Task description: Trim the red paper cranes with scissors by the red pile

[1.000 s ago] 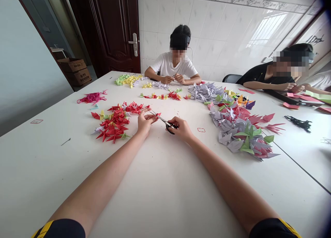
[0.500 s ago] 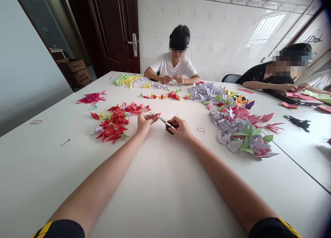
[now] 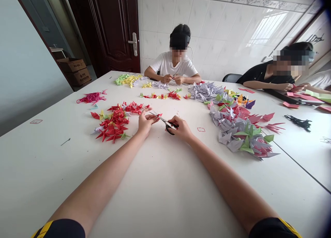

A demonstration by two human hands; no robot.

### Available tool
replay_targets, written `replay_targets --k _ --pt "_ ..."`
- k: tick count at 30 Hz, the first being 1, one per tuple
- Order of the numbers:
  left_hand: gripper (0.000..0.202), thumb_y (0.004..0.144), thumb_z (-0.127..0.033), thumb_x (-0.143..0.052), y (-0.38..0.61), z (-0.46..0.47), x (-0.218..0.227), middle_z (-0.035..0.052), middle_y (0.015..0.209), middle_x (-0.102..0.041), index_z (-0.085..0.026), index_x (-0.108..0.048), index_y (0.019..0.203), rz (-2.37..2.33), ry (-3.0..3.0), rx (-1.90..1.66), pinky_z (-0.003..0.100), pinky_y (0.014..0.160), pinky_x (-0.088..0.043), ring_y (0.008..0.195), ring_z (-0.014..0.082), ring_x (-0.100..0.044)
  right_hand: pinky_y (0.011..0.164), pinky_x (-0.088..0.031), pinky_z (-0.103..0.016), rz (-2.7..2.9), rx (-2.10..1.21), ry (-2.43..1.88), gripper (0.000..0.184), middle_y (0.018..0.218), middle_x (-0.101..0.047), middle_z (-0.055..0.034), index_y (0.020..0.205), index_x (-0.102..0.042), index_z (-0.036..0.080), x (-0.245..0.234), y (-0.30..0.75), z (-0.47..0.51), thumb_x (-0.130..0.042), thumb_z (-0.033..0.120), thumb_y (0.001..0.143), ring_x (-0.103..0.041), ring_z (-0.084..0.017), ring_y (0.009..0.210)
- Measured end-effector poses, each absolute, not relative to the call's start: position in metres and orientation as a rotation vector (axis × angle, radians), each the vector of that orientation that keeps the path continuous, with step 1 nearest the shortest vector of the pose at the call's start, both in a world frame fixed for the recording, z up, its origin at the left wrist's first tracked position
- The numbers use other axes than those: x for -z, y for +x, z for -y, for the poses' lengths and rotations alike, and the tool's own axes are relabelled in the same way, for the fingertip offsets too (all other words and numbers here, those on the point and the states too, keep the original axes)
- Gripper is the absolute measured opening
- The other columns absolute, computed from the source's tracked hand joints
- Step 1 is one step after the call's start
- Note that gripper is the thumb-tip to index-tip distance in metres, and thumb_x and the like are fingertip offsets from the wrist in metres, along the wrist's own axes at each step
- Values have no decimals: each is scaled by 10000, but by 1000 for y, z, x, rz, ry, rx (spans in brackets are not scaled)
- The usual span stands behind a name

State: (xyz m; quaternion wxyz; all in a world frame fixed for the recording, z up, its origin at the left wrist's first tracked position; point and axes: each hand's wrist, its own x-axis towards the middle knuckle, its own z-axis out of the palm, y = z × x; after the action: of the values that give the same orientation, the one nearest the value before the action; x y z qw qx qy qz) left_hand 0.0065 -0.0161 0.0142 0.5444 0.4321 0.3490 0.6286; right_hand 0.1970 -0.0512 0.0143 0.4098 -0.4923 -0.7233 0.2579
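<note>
The left hand was closed in a pinch on a small red paper scrap; the right hand curled round the black-looped scissors, holding them firmly; their blades pointed left towards the scrap, and how far apart they stood was too fine to tell; neither hand had shifted much over the last second, and the scissors had barely moved; both hands were just above the white table, between red paper cranes and grey paper cranes; across the table, a person in white worked with both hands, while another in black sat near pink sheets.
</note>
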Motion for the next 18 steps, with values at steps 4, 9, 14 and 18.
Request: replay_targets --k 4,9,14,18 --pt "656 574 -162 -817 7 17 -16 -2 713 -686 -180 -526 1161 -834 1019 -1496 423 879 -557 739 164 -697 608 -363 -275 1825 -649 -1247 274 771 -613 13 855 -554 221 -14 197 50 -692 361 663 -463 -135 637" --pt "674 570 -163 -825 7 16 -15 -5 712 -684 -184 -524 1173 -823 1019 -1494 424 882 -557 740 162 -696 612 -370 -279 1826 -657 -1253 271 785 -618 2 852 -545 222 -16 196 53 -677 371 668 -467 -140 646" --pt "688 569 -161 -828 7 18 -15 -1 726 -695 -192 -521 1184 -797 1041 -1457 429 889 -556 753 167 -699 604 -350 -276 1846 -621 -1249 327 764 -575 19 844 -512 227 -18 194 55 -712 415 666 -443 -136 640" --pt "694 565 -175 -837 7 19 -16 -5 715 -692 -183 -515 1180 -799 1041 -1452 433 894 -554 745 164 -696 597 -340 -273 1850 -610 -1258 341 755 -556 32 838 -498 232 -17 194 55 -721 423 667 -435 -132 640"
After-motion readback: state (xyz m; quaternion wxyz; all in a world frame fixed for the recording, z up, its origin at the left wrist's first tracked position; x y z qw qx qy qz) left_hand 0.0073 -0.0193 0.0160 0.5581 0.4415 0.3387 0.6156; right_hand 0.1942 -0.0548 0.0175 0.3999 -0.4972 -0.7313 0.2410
